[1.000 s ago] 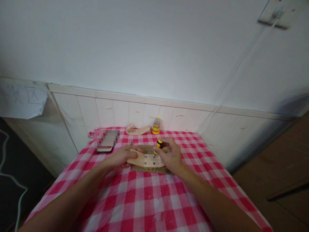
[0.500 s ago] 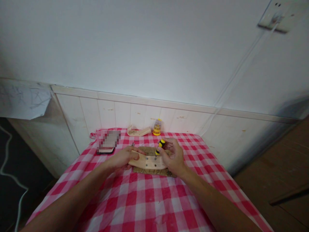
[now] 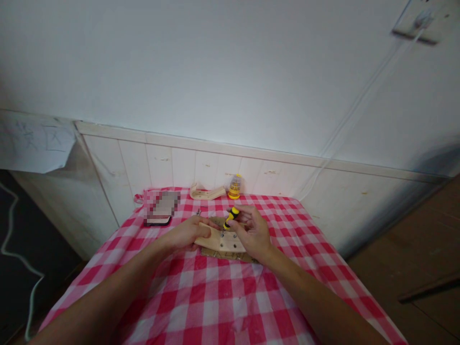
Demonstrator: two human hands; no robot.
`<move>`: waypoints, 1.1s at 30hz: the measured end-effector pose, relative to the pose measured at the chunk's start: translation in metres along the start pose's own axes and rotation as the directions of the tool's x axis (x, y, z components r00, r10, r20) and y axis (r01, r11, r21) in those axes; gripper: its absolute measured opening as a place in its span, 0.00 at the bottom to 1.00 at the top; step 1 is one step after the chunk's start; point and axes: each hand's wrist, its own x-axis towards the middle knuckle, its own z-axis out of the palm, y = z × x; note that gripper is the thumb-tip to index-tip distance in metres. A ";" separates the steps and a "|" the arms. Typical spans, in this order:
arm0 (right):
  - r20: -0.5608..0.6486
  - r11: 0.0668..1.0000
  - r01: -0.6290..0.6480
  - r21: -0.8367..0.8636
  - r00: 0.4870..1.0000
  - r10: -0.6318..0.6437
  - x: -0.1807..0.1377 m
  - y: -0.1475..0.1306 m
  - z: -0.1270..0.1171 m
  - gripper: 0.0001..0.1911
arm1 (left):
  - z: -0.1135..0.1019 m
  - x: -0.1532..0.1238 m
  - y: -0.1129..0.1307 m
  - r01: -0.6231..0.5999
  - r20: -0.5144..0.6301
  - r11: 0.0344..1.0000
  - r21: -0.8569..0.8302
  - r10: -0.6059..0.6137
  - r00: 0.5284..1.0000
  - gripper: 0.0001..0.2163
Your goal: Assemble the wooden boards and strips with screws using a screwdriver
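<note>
A pale wooden piece (image 3: 223, 241) with several small screws lies on a brown cardboard pad (image 3: 230, 255) on the red-and-white checked tablecloth (image 3: 215, 297). My left hand (image 3: 187, 233) is closed on the left end of the wooden piece and holds it down. My right hand (image 3: 251, 230) grips a small yellow-and-black screwdriver (image 3: 230, 217), tilted, with its tip on a screw in the wood. A loose screw (image 3: 198, 211) lies just behind my left hand.
A second curved wooden piece (image 3: 206, 193) and a small yellow jar (image 3: 235, 186) stand at the table's back edge by the white panelled wall. A phone (image 3: 160, 211) lies at the back left. A white cable runs up the wall to a socket (image 3: 419, 21).
The screwdriver has shifted slightly left to another screw and now leans more. My left hand has stayed on the wood.
</note>
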 end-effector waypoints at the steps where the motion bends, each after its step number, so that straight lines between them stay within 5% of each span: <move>1: -0.003 1.000 0.003 0.003 1.000 -0.003 0.000 0.001 0.000 0.19 | 0.000 0.000 0.000 0.002 0.006 1.000 0.001 -0.002 1.000 0.22; 15: 0.162 0.986 0.055 -0.157 0.986 -0.029 0.007 -0.002 -0.006 0.20 | -0.002 0.002 -0.005 -0.043 0.016 0.999 -0.010 0.043 0.999 0.19; 33: -0.092 0.997 -0.012 -0.073 0.996 0.005 0.005 0.002 0.002 0.18 | -0.007 0.001 -0.003 -0.011 -0.008 1.000 0.013 0.011 1.000 0.24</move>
